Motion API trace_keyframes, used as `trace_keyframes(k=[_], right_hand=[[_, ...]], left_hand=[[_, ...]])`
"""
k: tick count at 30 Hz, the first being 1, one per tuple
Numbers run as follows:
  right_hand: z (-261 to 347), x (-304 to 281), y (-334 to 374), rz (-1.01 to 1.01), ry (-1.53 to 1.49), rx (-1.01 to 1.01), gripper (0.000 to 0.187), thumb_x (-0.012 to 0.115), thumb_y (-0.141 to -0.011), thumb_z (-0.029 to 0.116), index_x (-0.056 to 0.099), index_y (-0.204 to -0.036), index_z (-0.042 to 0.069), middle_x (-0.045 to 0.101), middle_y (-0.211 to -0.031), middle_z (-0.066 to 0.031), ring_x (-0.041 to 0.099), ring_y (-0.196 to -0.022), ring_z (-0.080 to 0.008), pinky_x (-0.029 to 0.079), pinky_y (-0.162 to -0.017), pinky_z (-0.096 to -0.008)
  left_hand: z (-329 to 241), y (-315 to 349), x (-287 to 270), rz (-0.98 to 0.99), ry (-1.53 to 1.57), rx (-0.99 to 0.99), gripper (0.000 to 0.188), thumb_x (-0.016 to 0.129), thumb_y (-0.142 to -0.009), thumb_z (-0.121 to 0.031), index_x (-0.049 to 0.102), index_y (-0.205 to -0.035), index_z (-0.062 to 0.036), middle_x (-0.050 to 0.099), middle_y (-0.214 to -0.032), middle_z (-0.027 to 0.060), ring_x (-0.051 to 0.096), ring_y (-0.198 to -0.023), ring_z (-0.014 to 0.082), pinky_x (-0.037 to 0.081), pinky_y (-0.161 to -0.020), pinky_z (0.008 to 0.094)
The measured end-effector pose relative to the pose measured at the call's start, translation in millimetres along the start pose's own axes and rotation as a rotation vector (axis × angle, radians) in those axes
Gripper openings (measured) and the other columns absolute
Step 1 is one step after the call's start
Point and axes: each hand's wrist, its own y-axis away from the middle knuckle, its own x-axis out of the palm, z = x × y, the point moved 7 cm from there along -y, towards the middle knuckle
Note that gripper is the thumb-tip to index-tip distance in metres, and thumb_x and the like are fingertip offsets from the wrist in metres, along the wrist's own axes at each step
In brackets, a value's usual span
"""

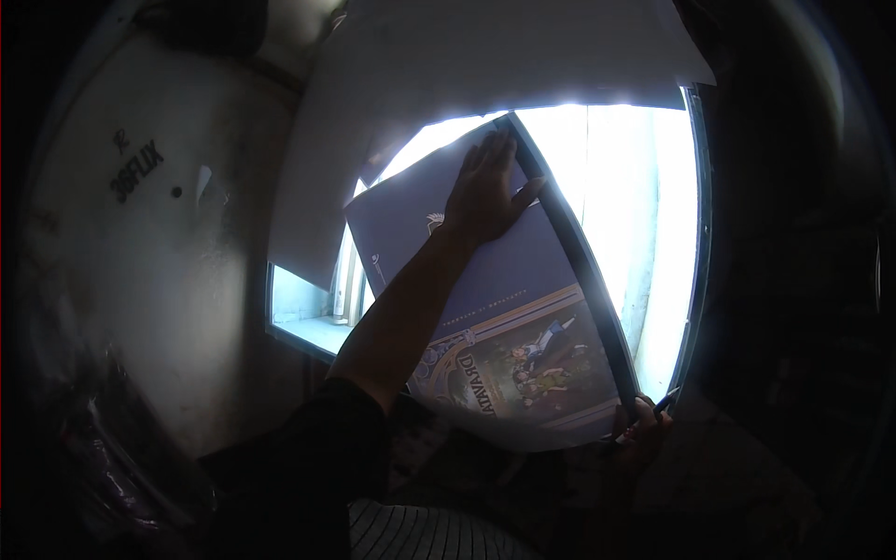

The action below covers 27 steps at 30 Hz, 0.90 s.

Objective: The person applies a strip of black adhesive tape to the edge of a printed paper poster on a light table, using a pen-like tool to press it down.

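Note:
A large printed sheet (523, 271) in blue-violet, with an illustrated panel at its near end, lies slanted over a brightly glowing panel (616, 168). My left hand (483, 191) rests flat on its far part, fingers stretched out. The thumb reaches across the dark strip (583, 247) along the sheet's right edge; whether this is a straightedge or a printed border I cannot tell. At the sheet's near right corner, my right hand (644, 434) is closed around a thin dark tool (668, 401). Shadow hides most of that hand and the tool's exact kind.
A big pale sheet (495, 56) hangs over the far side of the glowing panel and down its left. To the left stands a worn light-coloured surface (140, 243) with dark marks. A dark frame edge (698, 243) borders the glow on the right. Shadow covers the far right.

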Motion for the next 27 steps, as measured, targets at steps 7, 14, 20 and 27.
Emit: trace_keyframes(k=[7,14,20,27], right_hand=[[-47.1,-5.9,26.4,0.237,-0.130,0.243,0.039,0.077,-0.083,0.000,0.063,-0.119,0.007,0.066,-0.111,-0.0129,0.064,-0.101,-0.0280,0.053,-0.081,-0.0381],[-27.9,-33.3,32.4,0.015,0.036,0.091,0.045,0.075,-0.080,0.000,0.061,-0.121,0.010,0.066,-0.112,-0.0111,0.060,-0.101,-0.0290,0.049,-0.085,-0.0419],[-26.9,-42.9,32.8,-0.003,0.015,0.054,0.043,0.074,-0.079,0.000,0.061,-0.119,0.011,0.067,-0.108,-0.0074,0.060,-0.094,-0.0254,0.045,-0.081,-0.0410],[-29.3,-36.3,31.9,0.019,0.006,0.066,0.041,0.074,-0.078,0.002,0.062,-0.116,0.010,0.068,-0.103,-0.0050,0.059,-0.091,-0.0253,0.042,-0.082,-0.0418]], left_hand=[[-16.7,0.3,20.2,-0.014,-0.029,0.092,0.104,0.066,-0.083,-0.069,0.037,-0.148,0.0059,0.034,-0.156,0.0285,0.028,-0.148,0.0419,0.021,-0.121,0.0521],[-20.9,-3.5,3.7,0.045,0.021,0.141,0.117,0.074,-0.076,-0.068,0.021,-0.157,-0.0009,0.019,-0.163,0.0249,0.017,-0.151,0.0412,0.017,-0.122,0.0535],[-24.4,-3.1,12.6,0.104,0.040,0.103,0.116,0.074,-0.077,-0.064,0.019,-0.157,-0.0016,0.017,-0.164,0.0241,0.013,-0.153,0.0402,0.018,-0.123,0.0524],[-21.9,-1.3,8.9,0.126,0.037,0.070,0.115,0.075,-0.077,-0.062,0.018,-0.158,-0.0020,0.016,-0.164,0.0228,0.012,-0.153,0.0391,0.017,-0.124,0.0519]])
